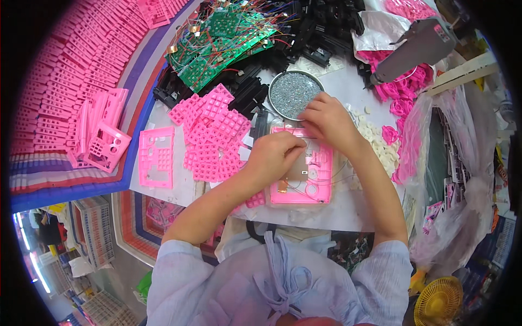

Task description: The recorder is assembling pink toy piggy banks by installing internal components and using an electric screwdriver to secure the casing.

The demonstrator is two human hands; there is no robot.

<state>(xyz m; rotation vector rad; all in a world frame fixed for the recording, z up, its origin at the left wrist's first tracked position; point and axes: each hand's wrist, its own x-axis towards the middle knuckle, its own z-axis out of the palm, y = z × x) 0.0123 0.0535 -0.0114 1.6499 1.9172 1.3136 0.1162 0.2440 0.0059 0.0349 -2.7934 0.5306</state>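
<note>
Head view, hands (pixel 273 156) (pixel 330 120) over pink casing (pixel 324 175), red label (pixel 443 30) on grey tool (pixel 414 52)

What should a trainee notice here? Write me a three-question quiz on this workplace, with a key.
1. Choose one: which of the worker's hands is nearer the round dish of small silvery parts?
A) left
B) right
2. True or false: the heap of pink keypad pieces lies to the left of the pink casing being worked on.
3. Fill in the colour: the wired circuit boards piled beyond the keypad pieces are mostly ____.

Key:
1. B, the right hand, which is at the dish's near edge.
2. True.
3. Green.
</note>
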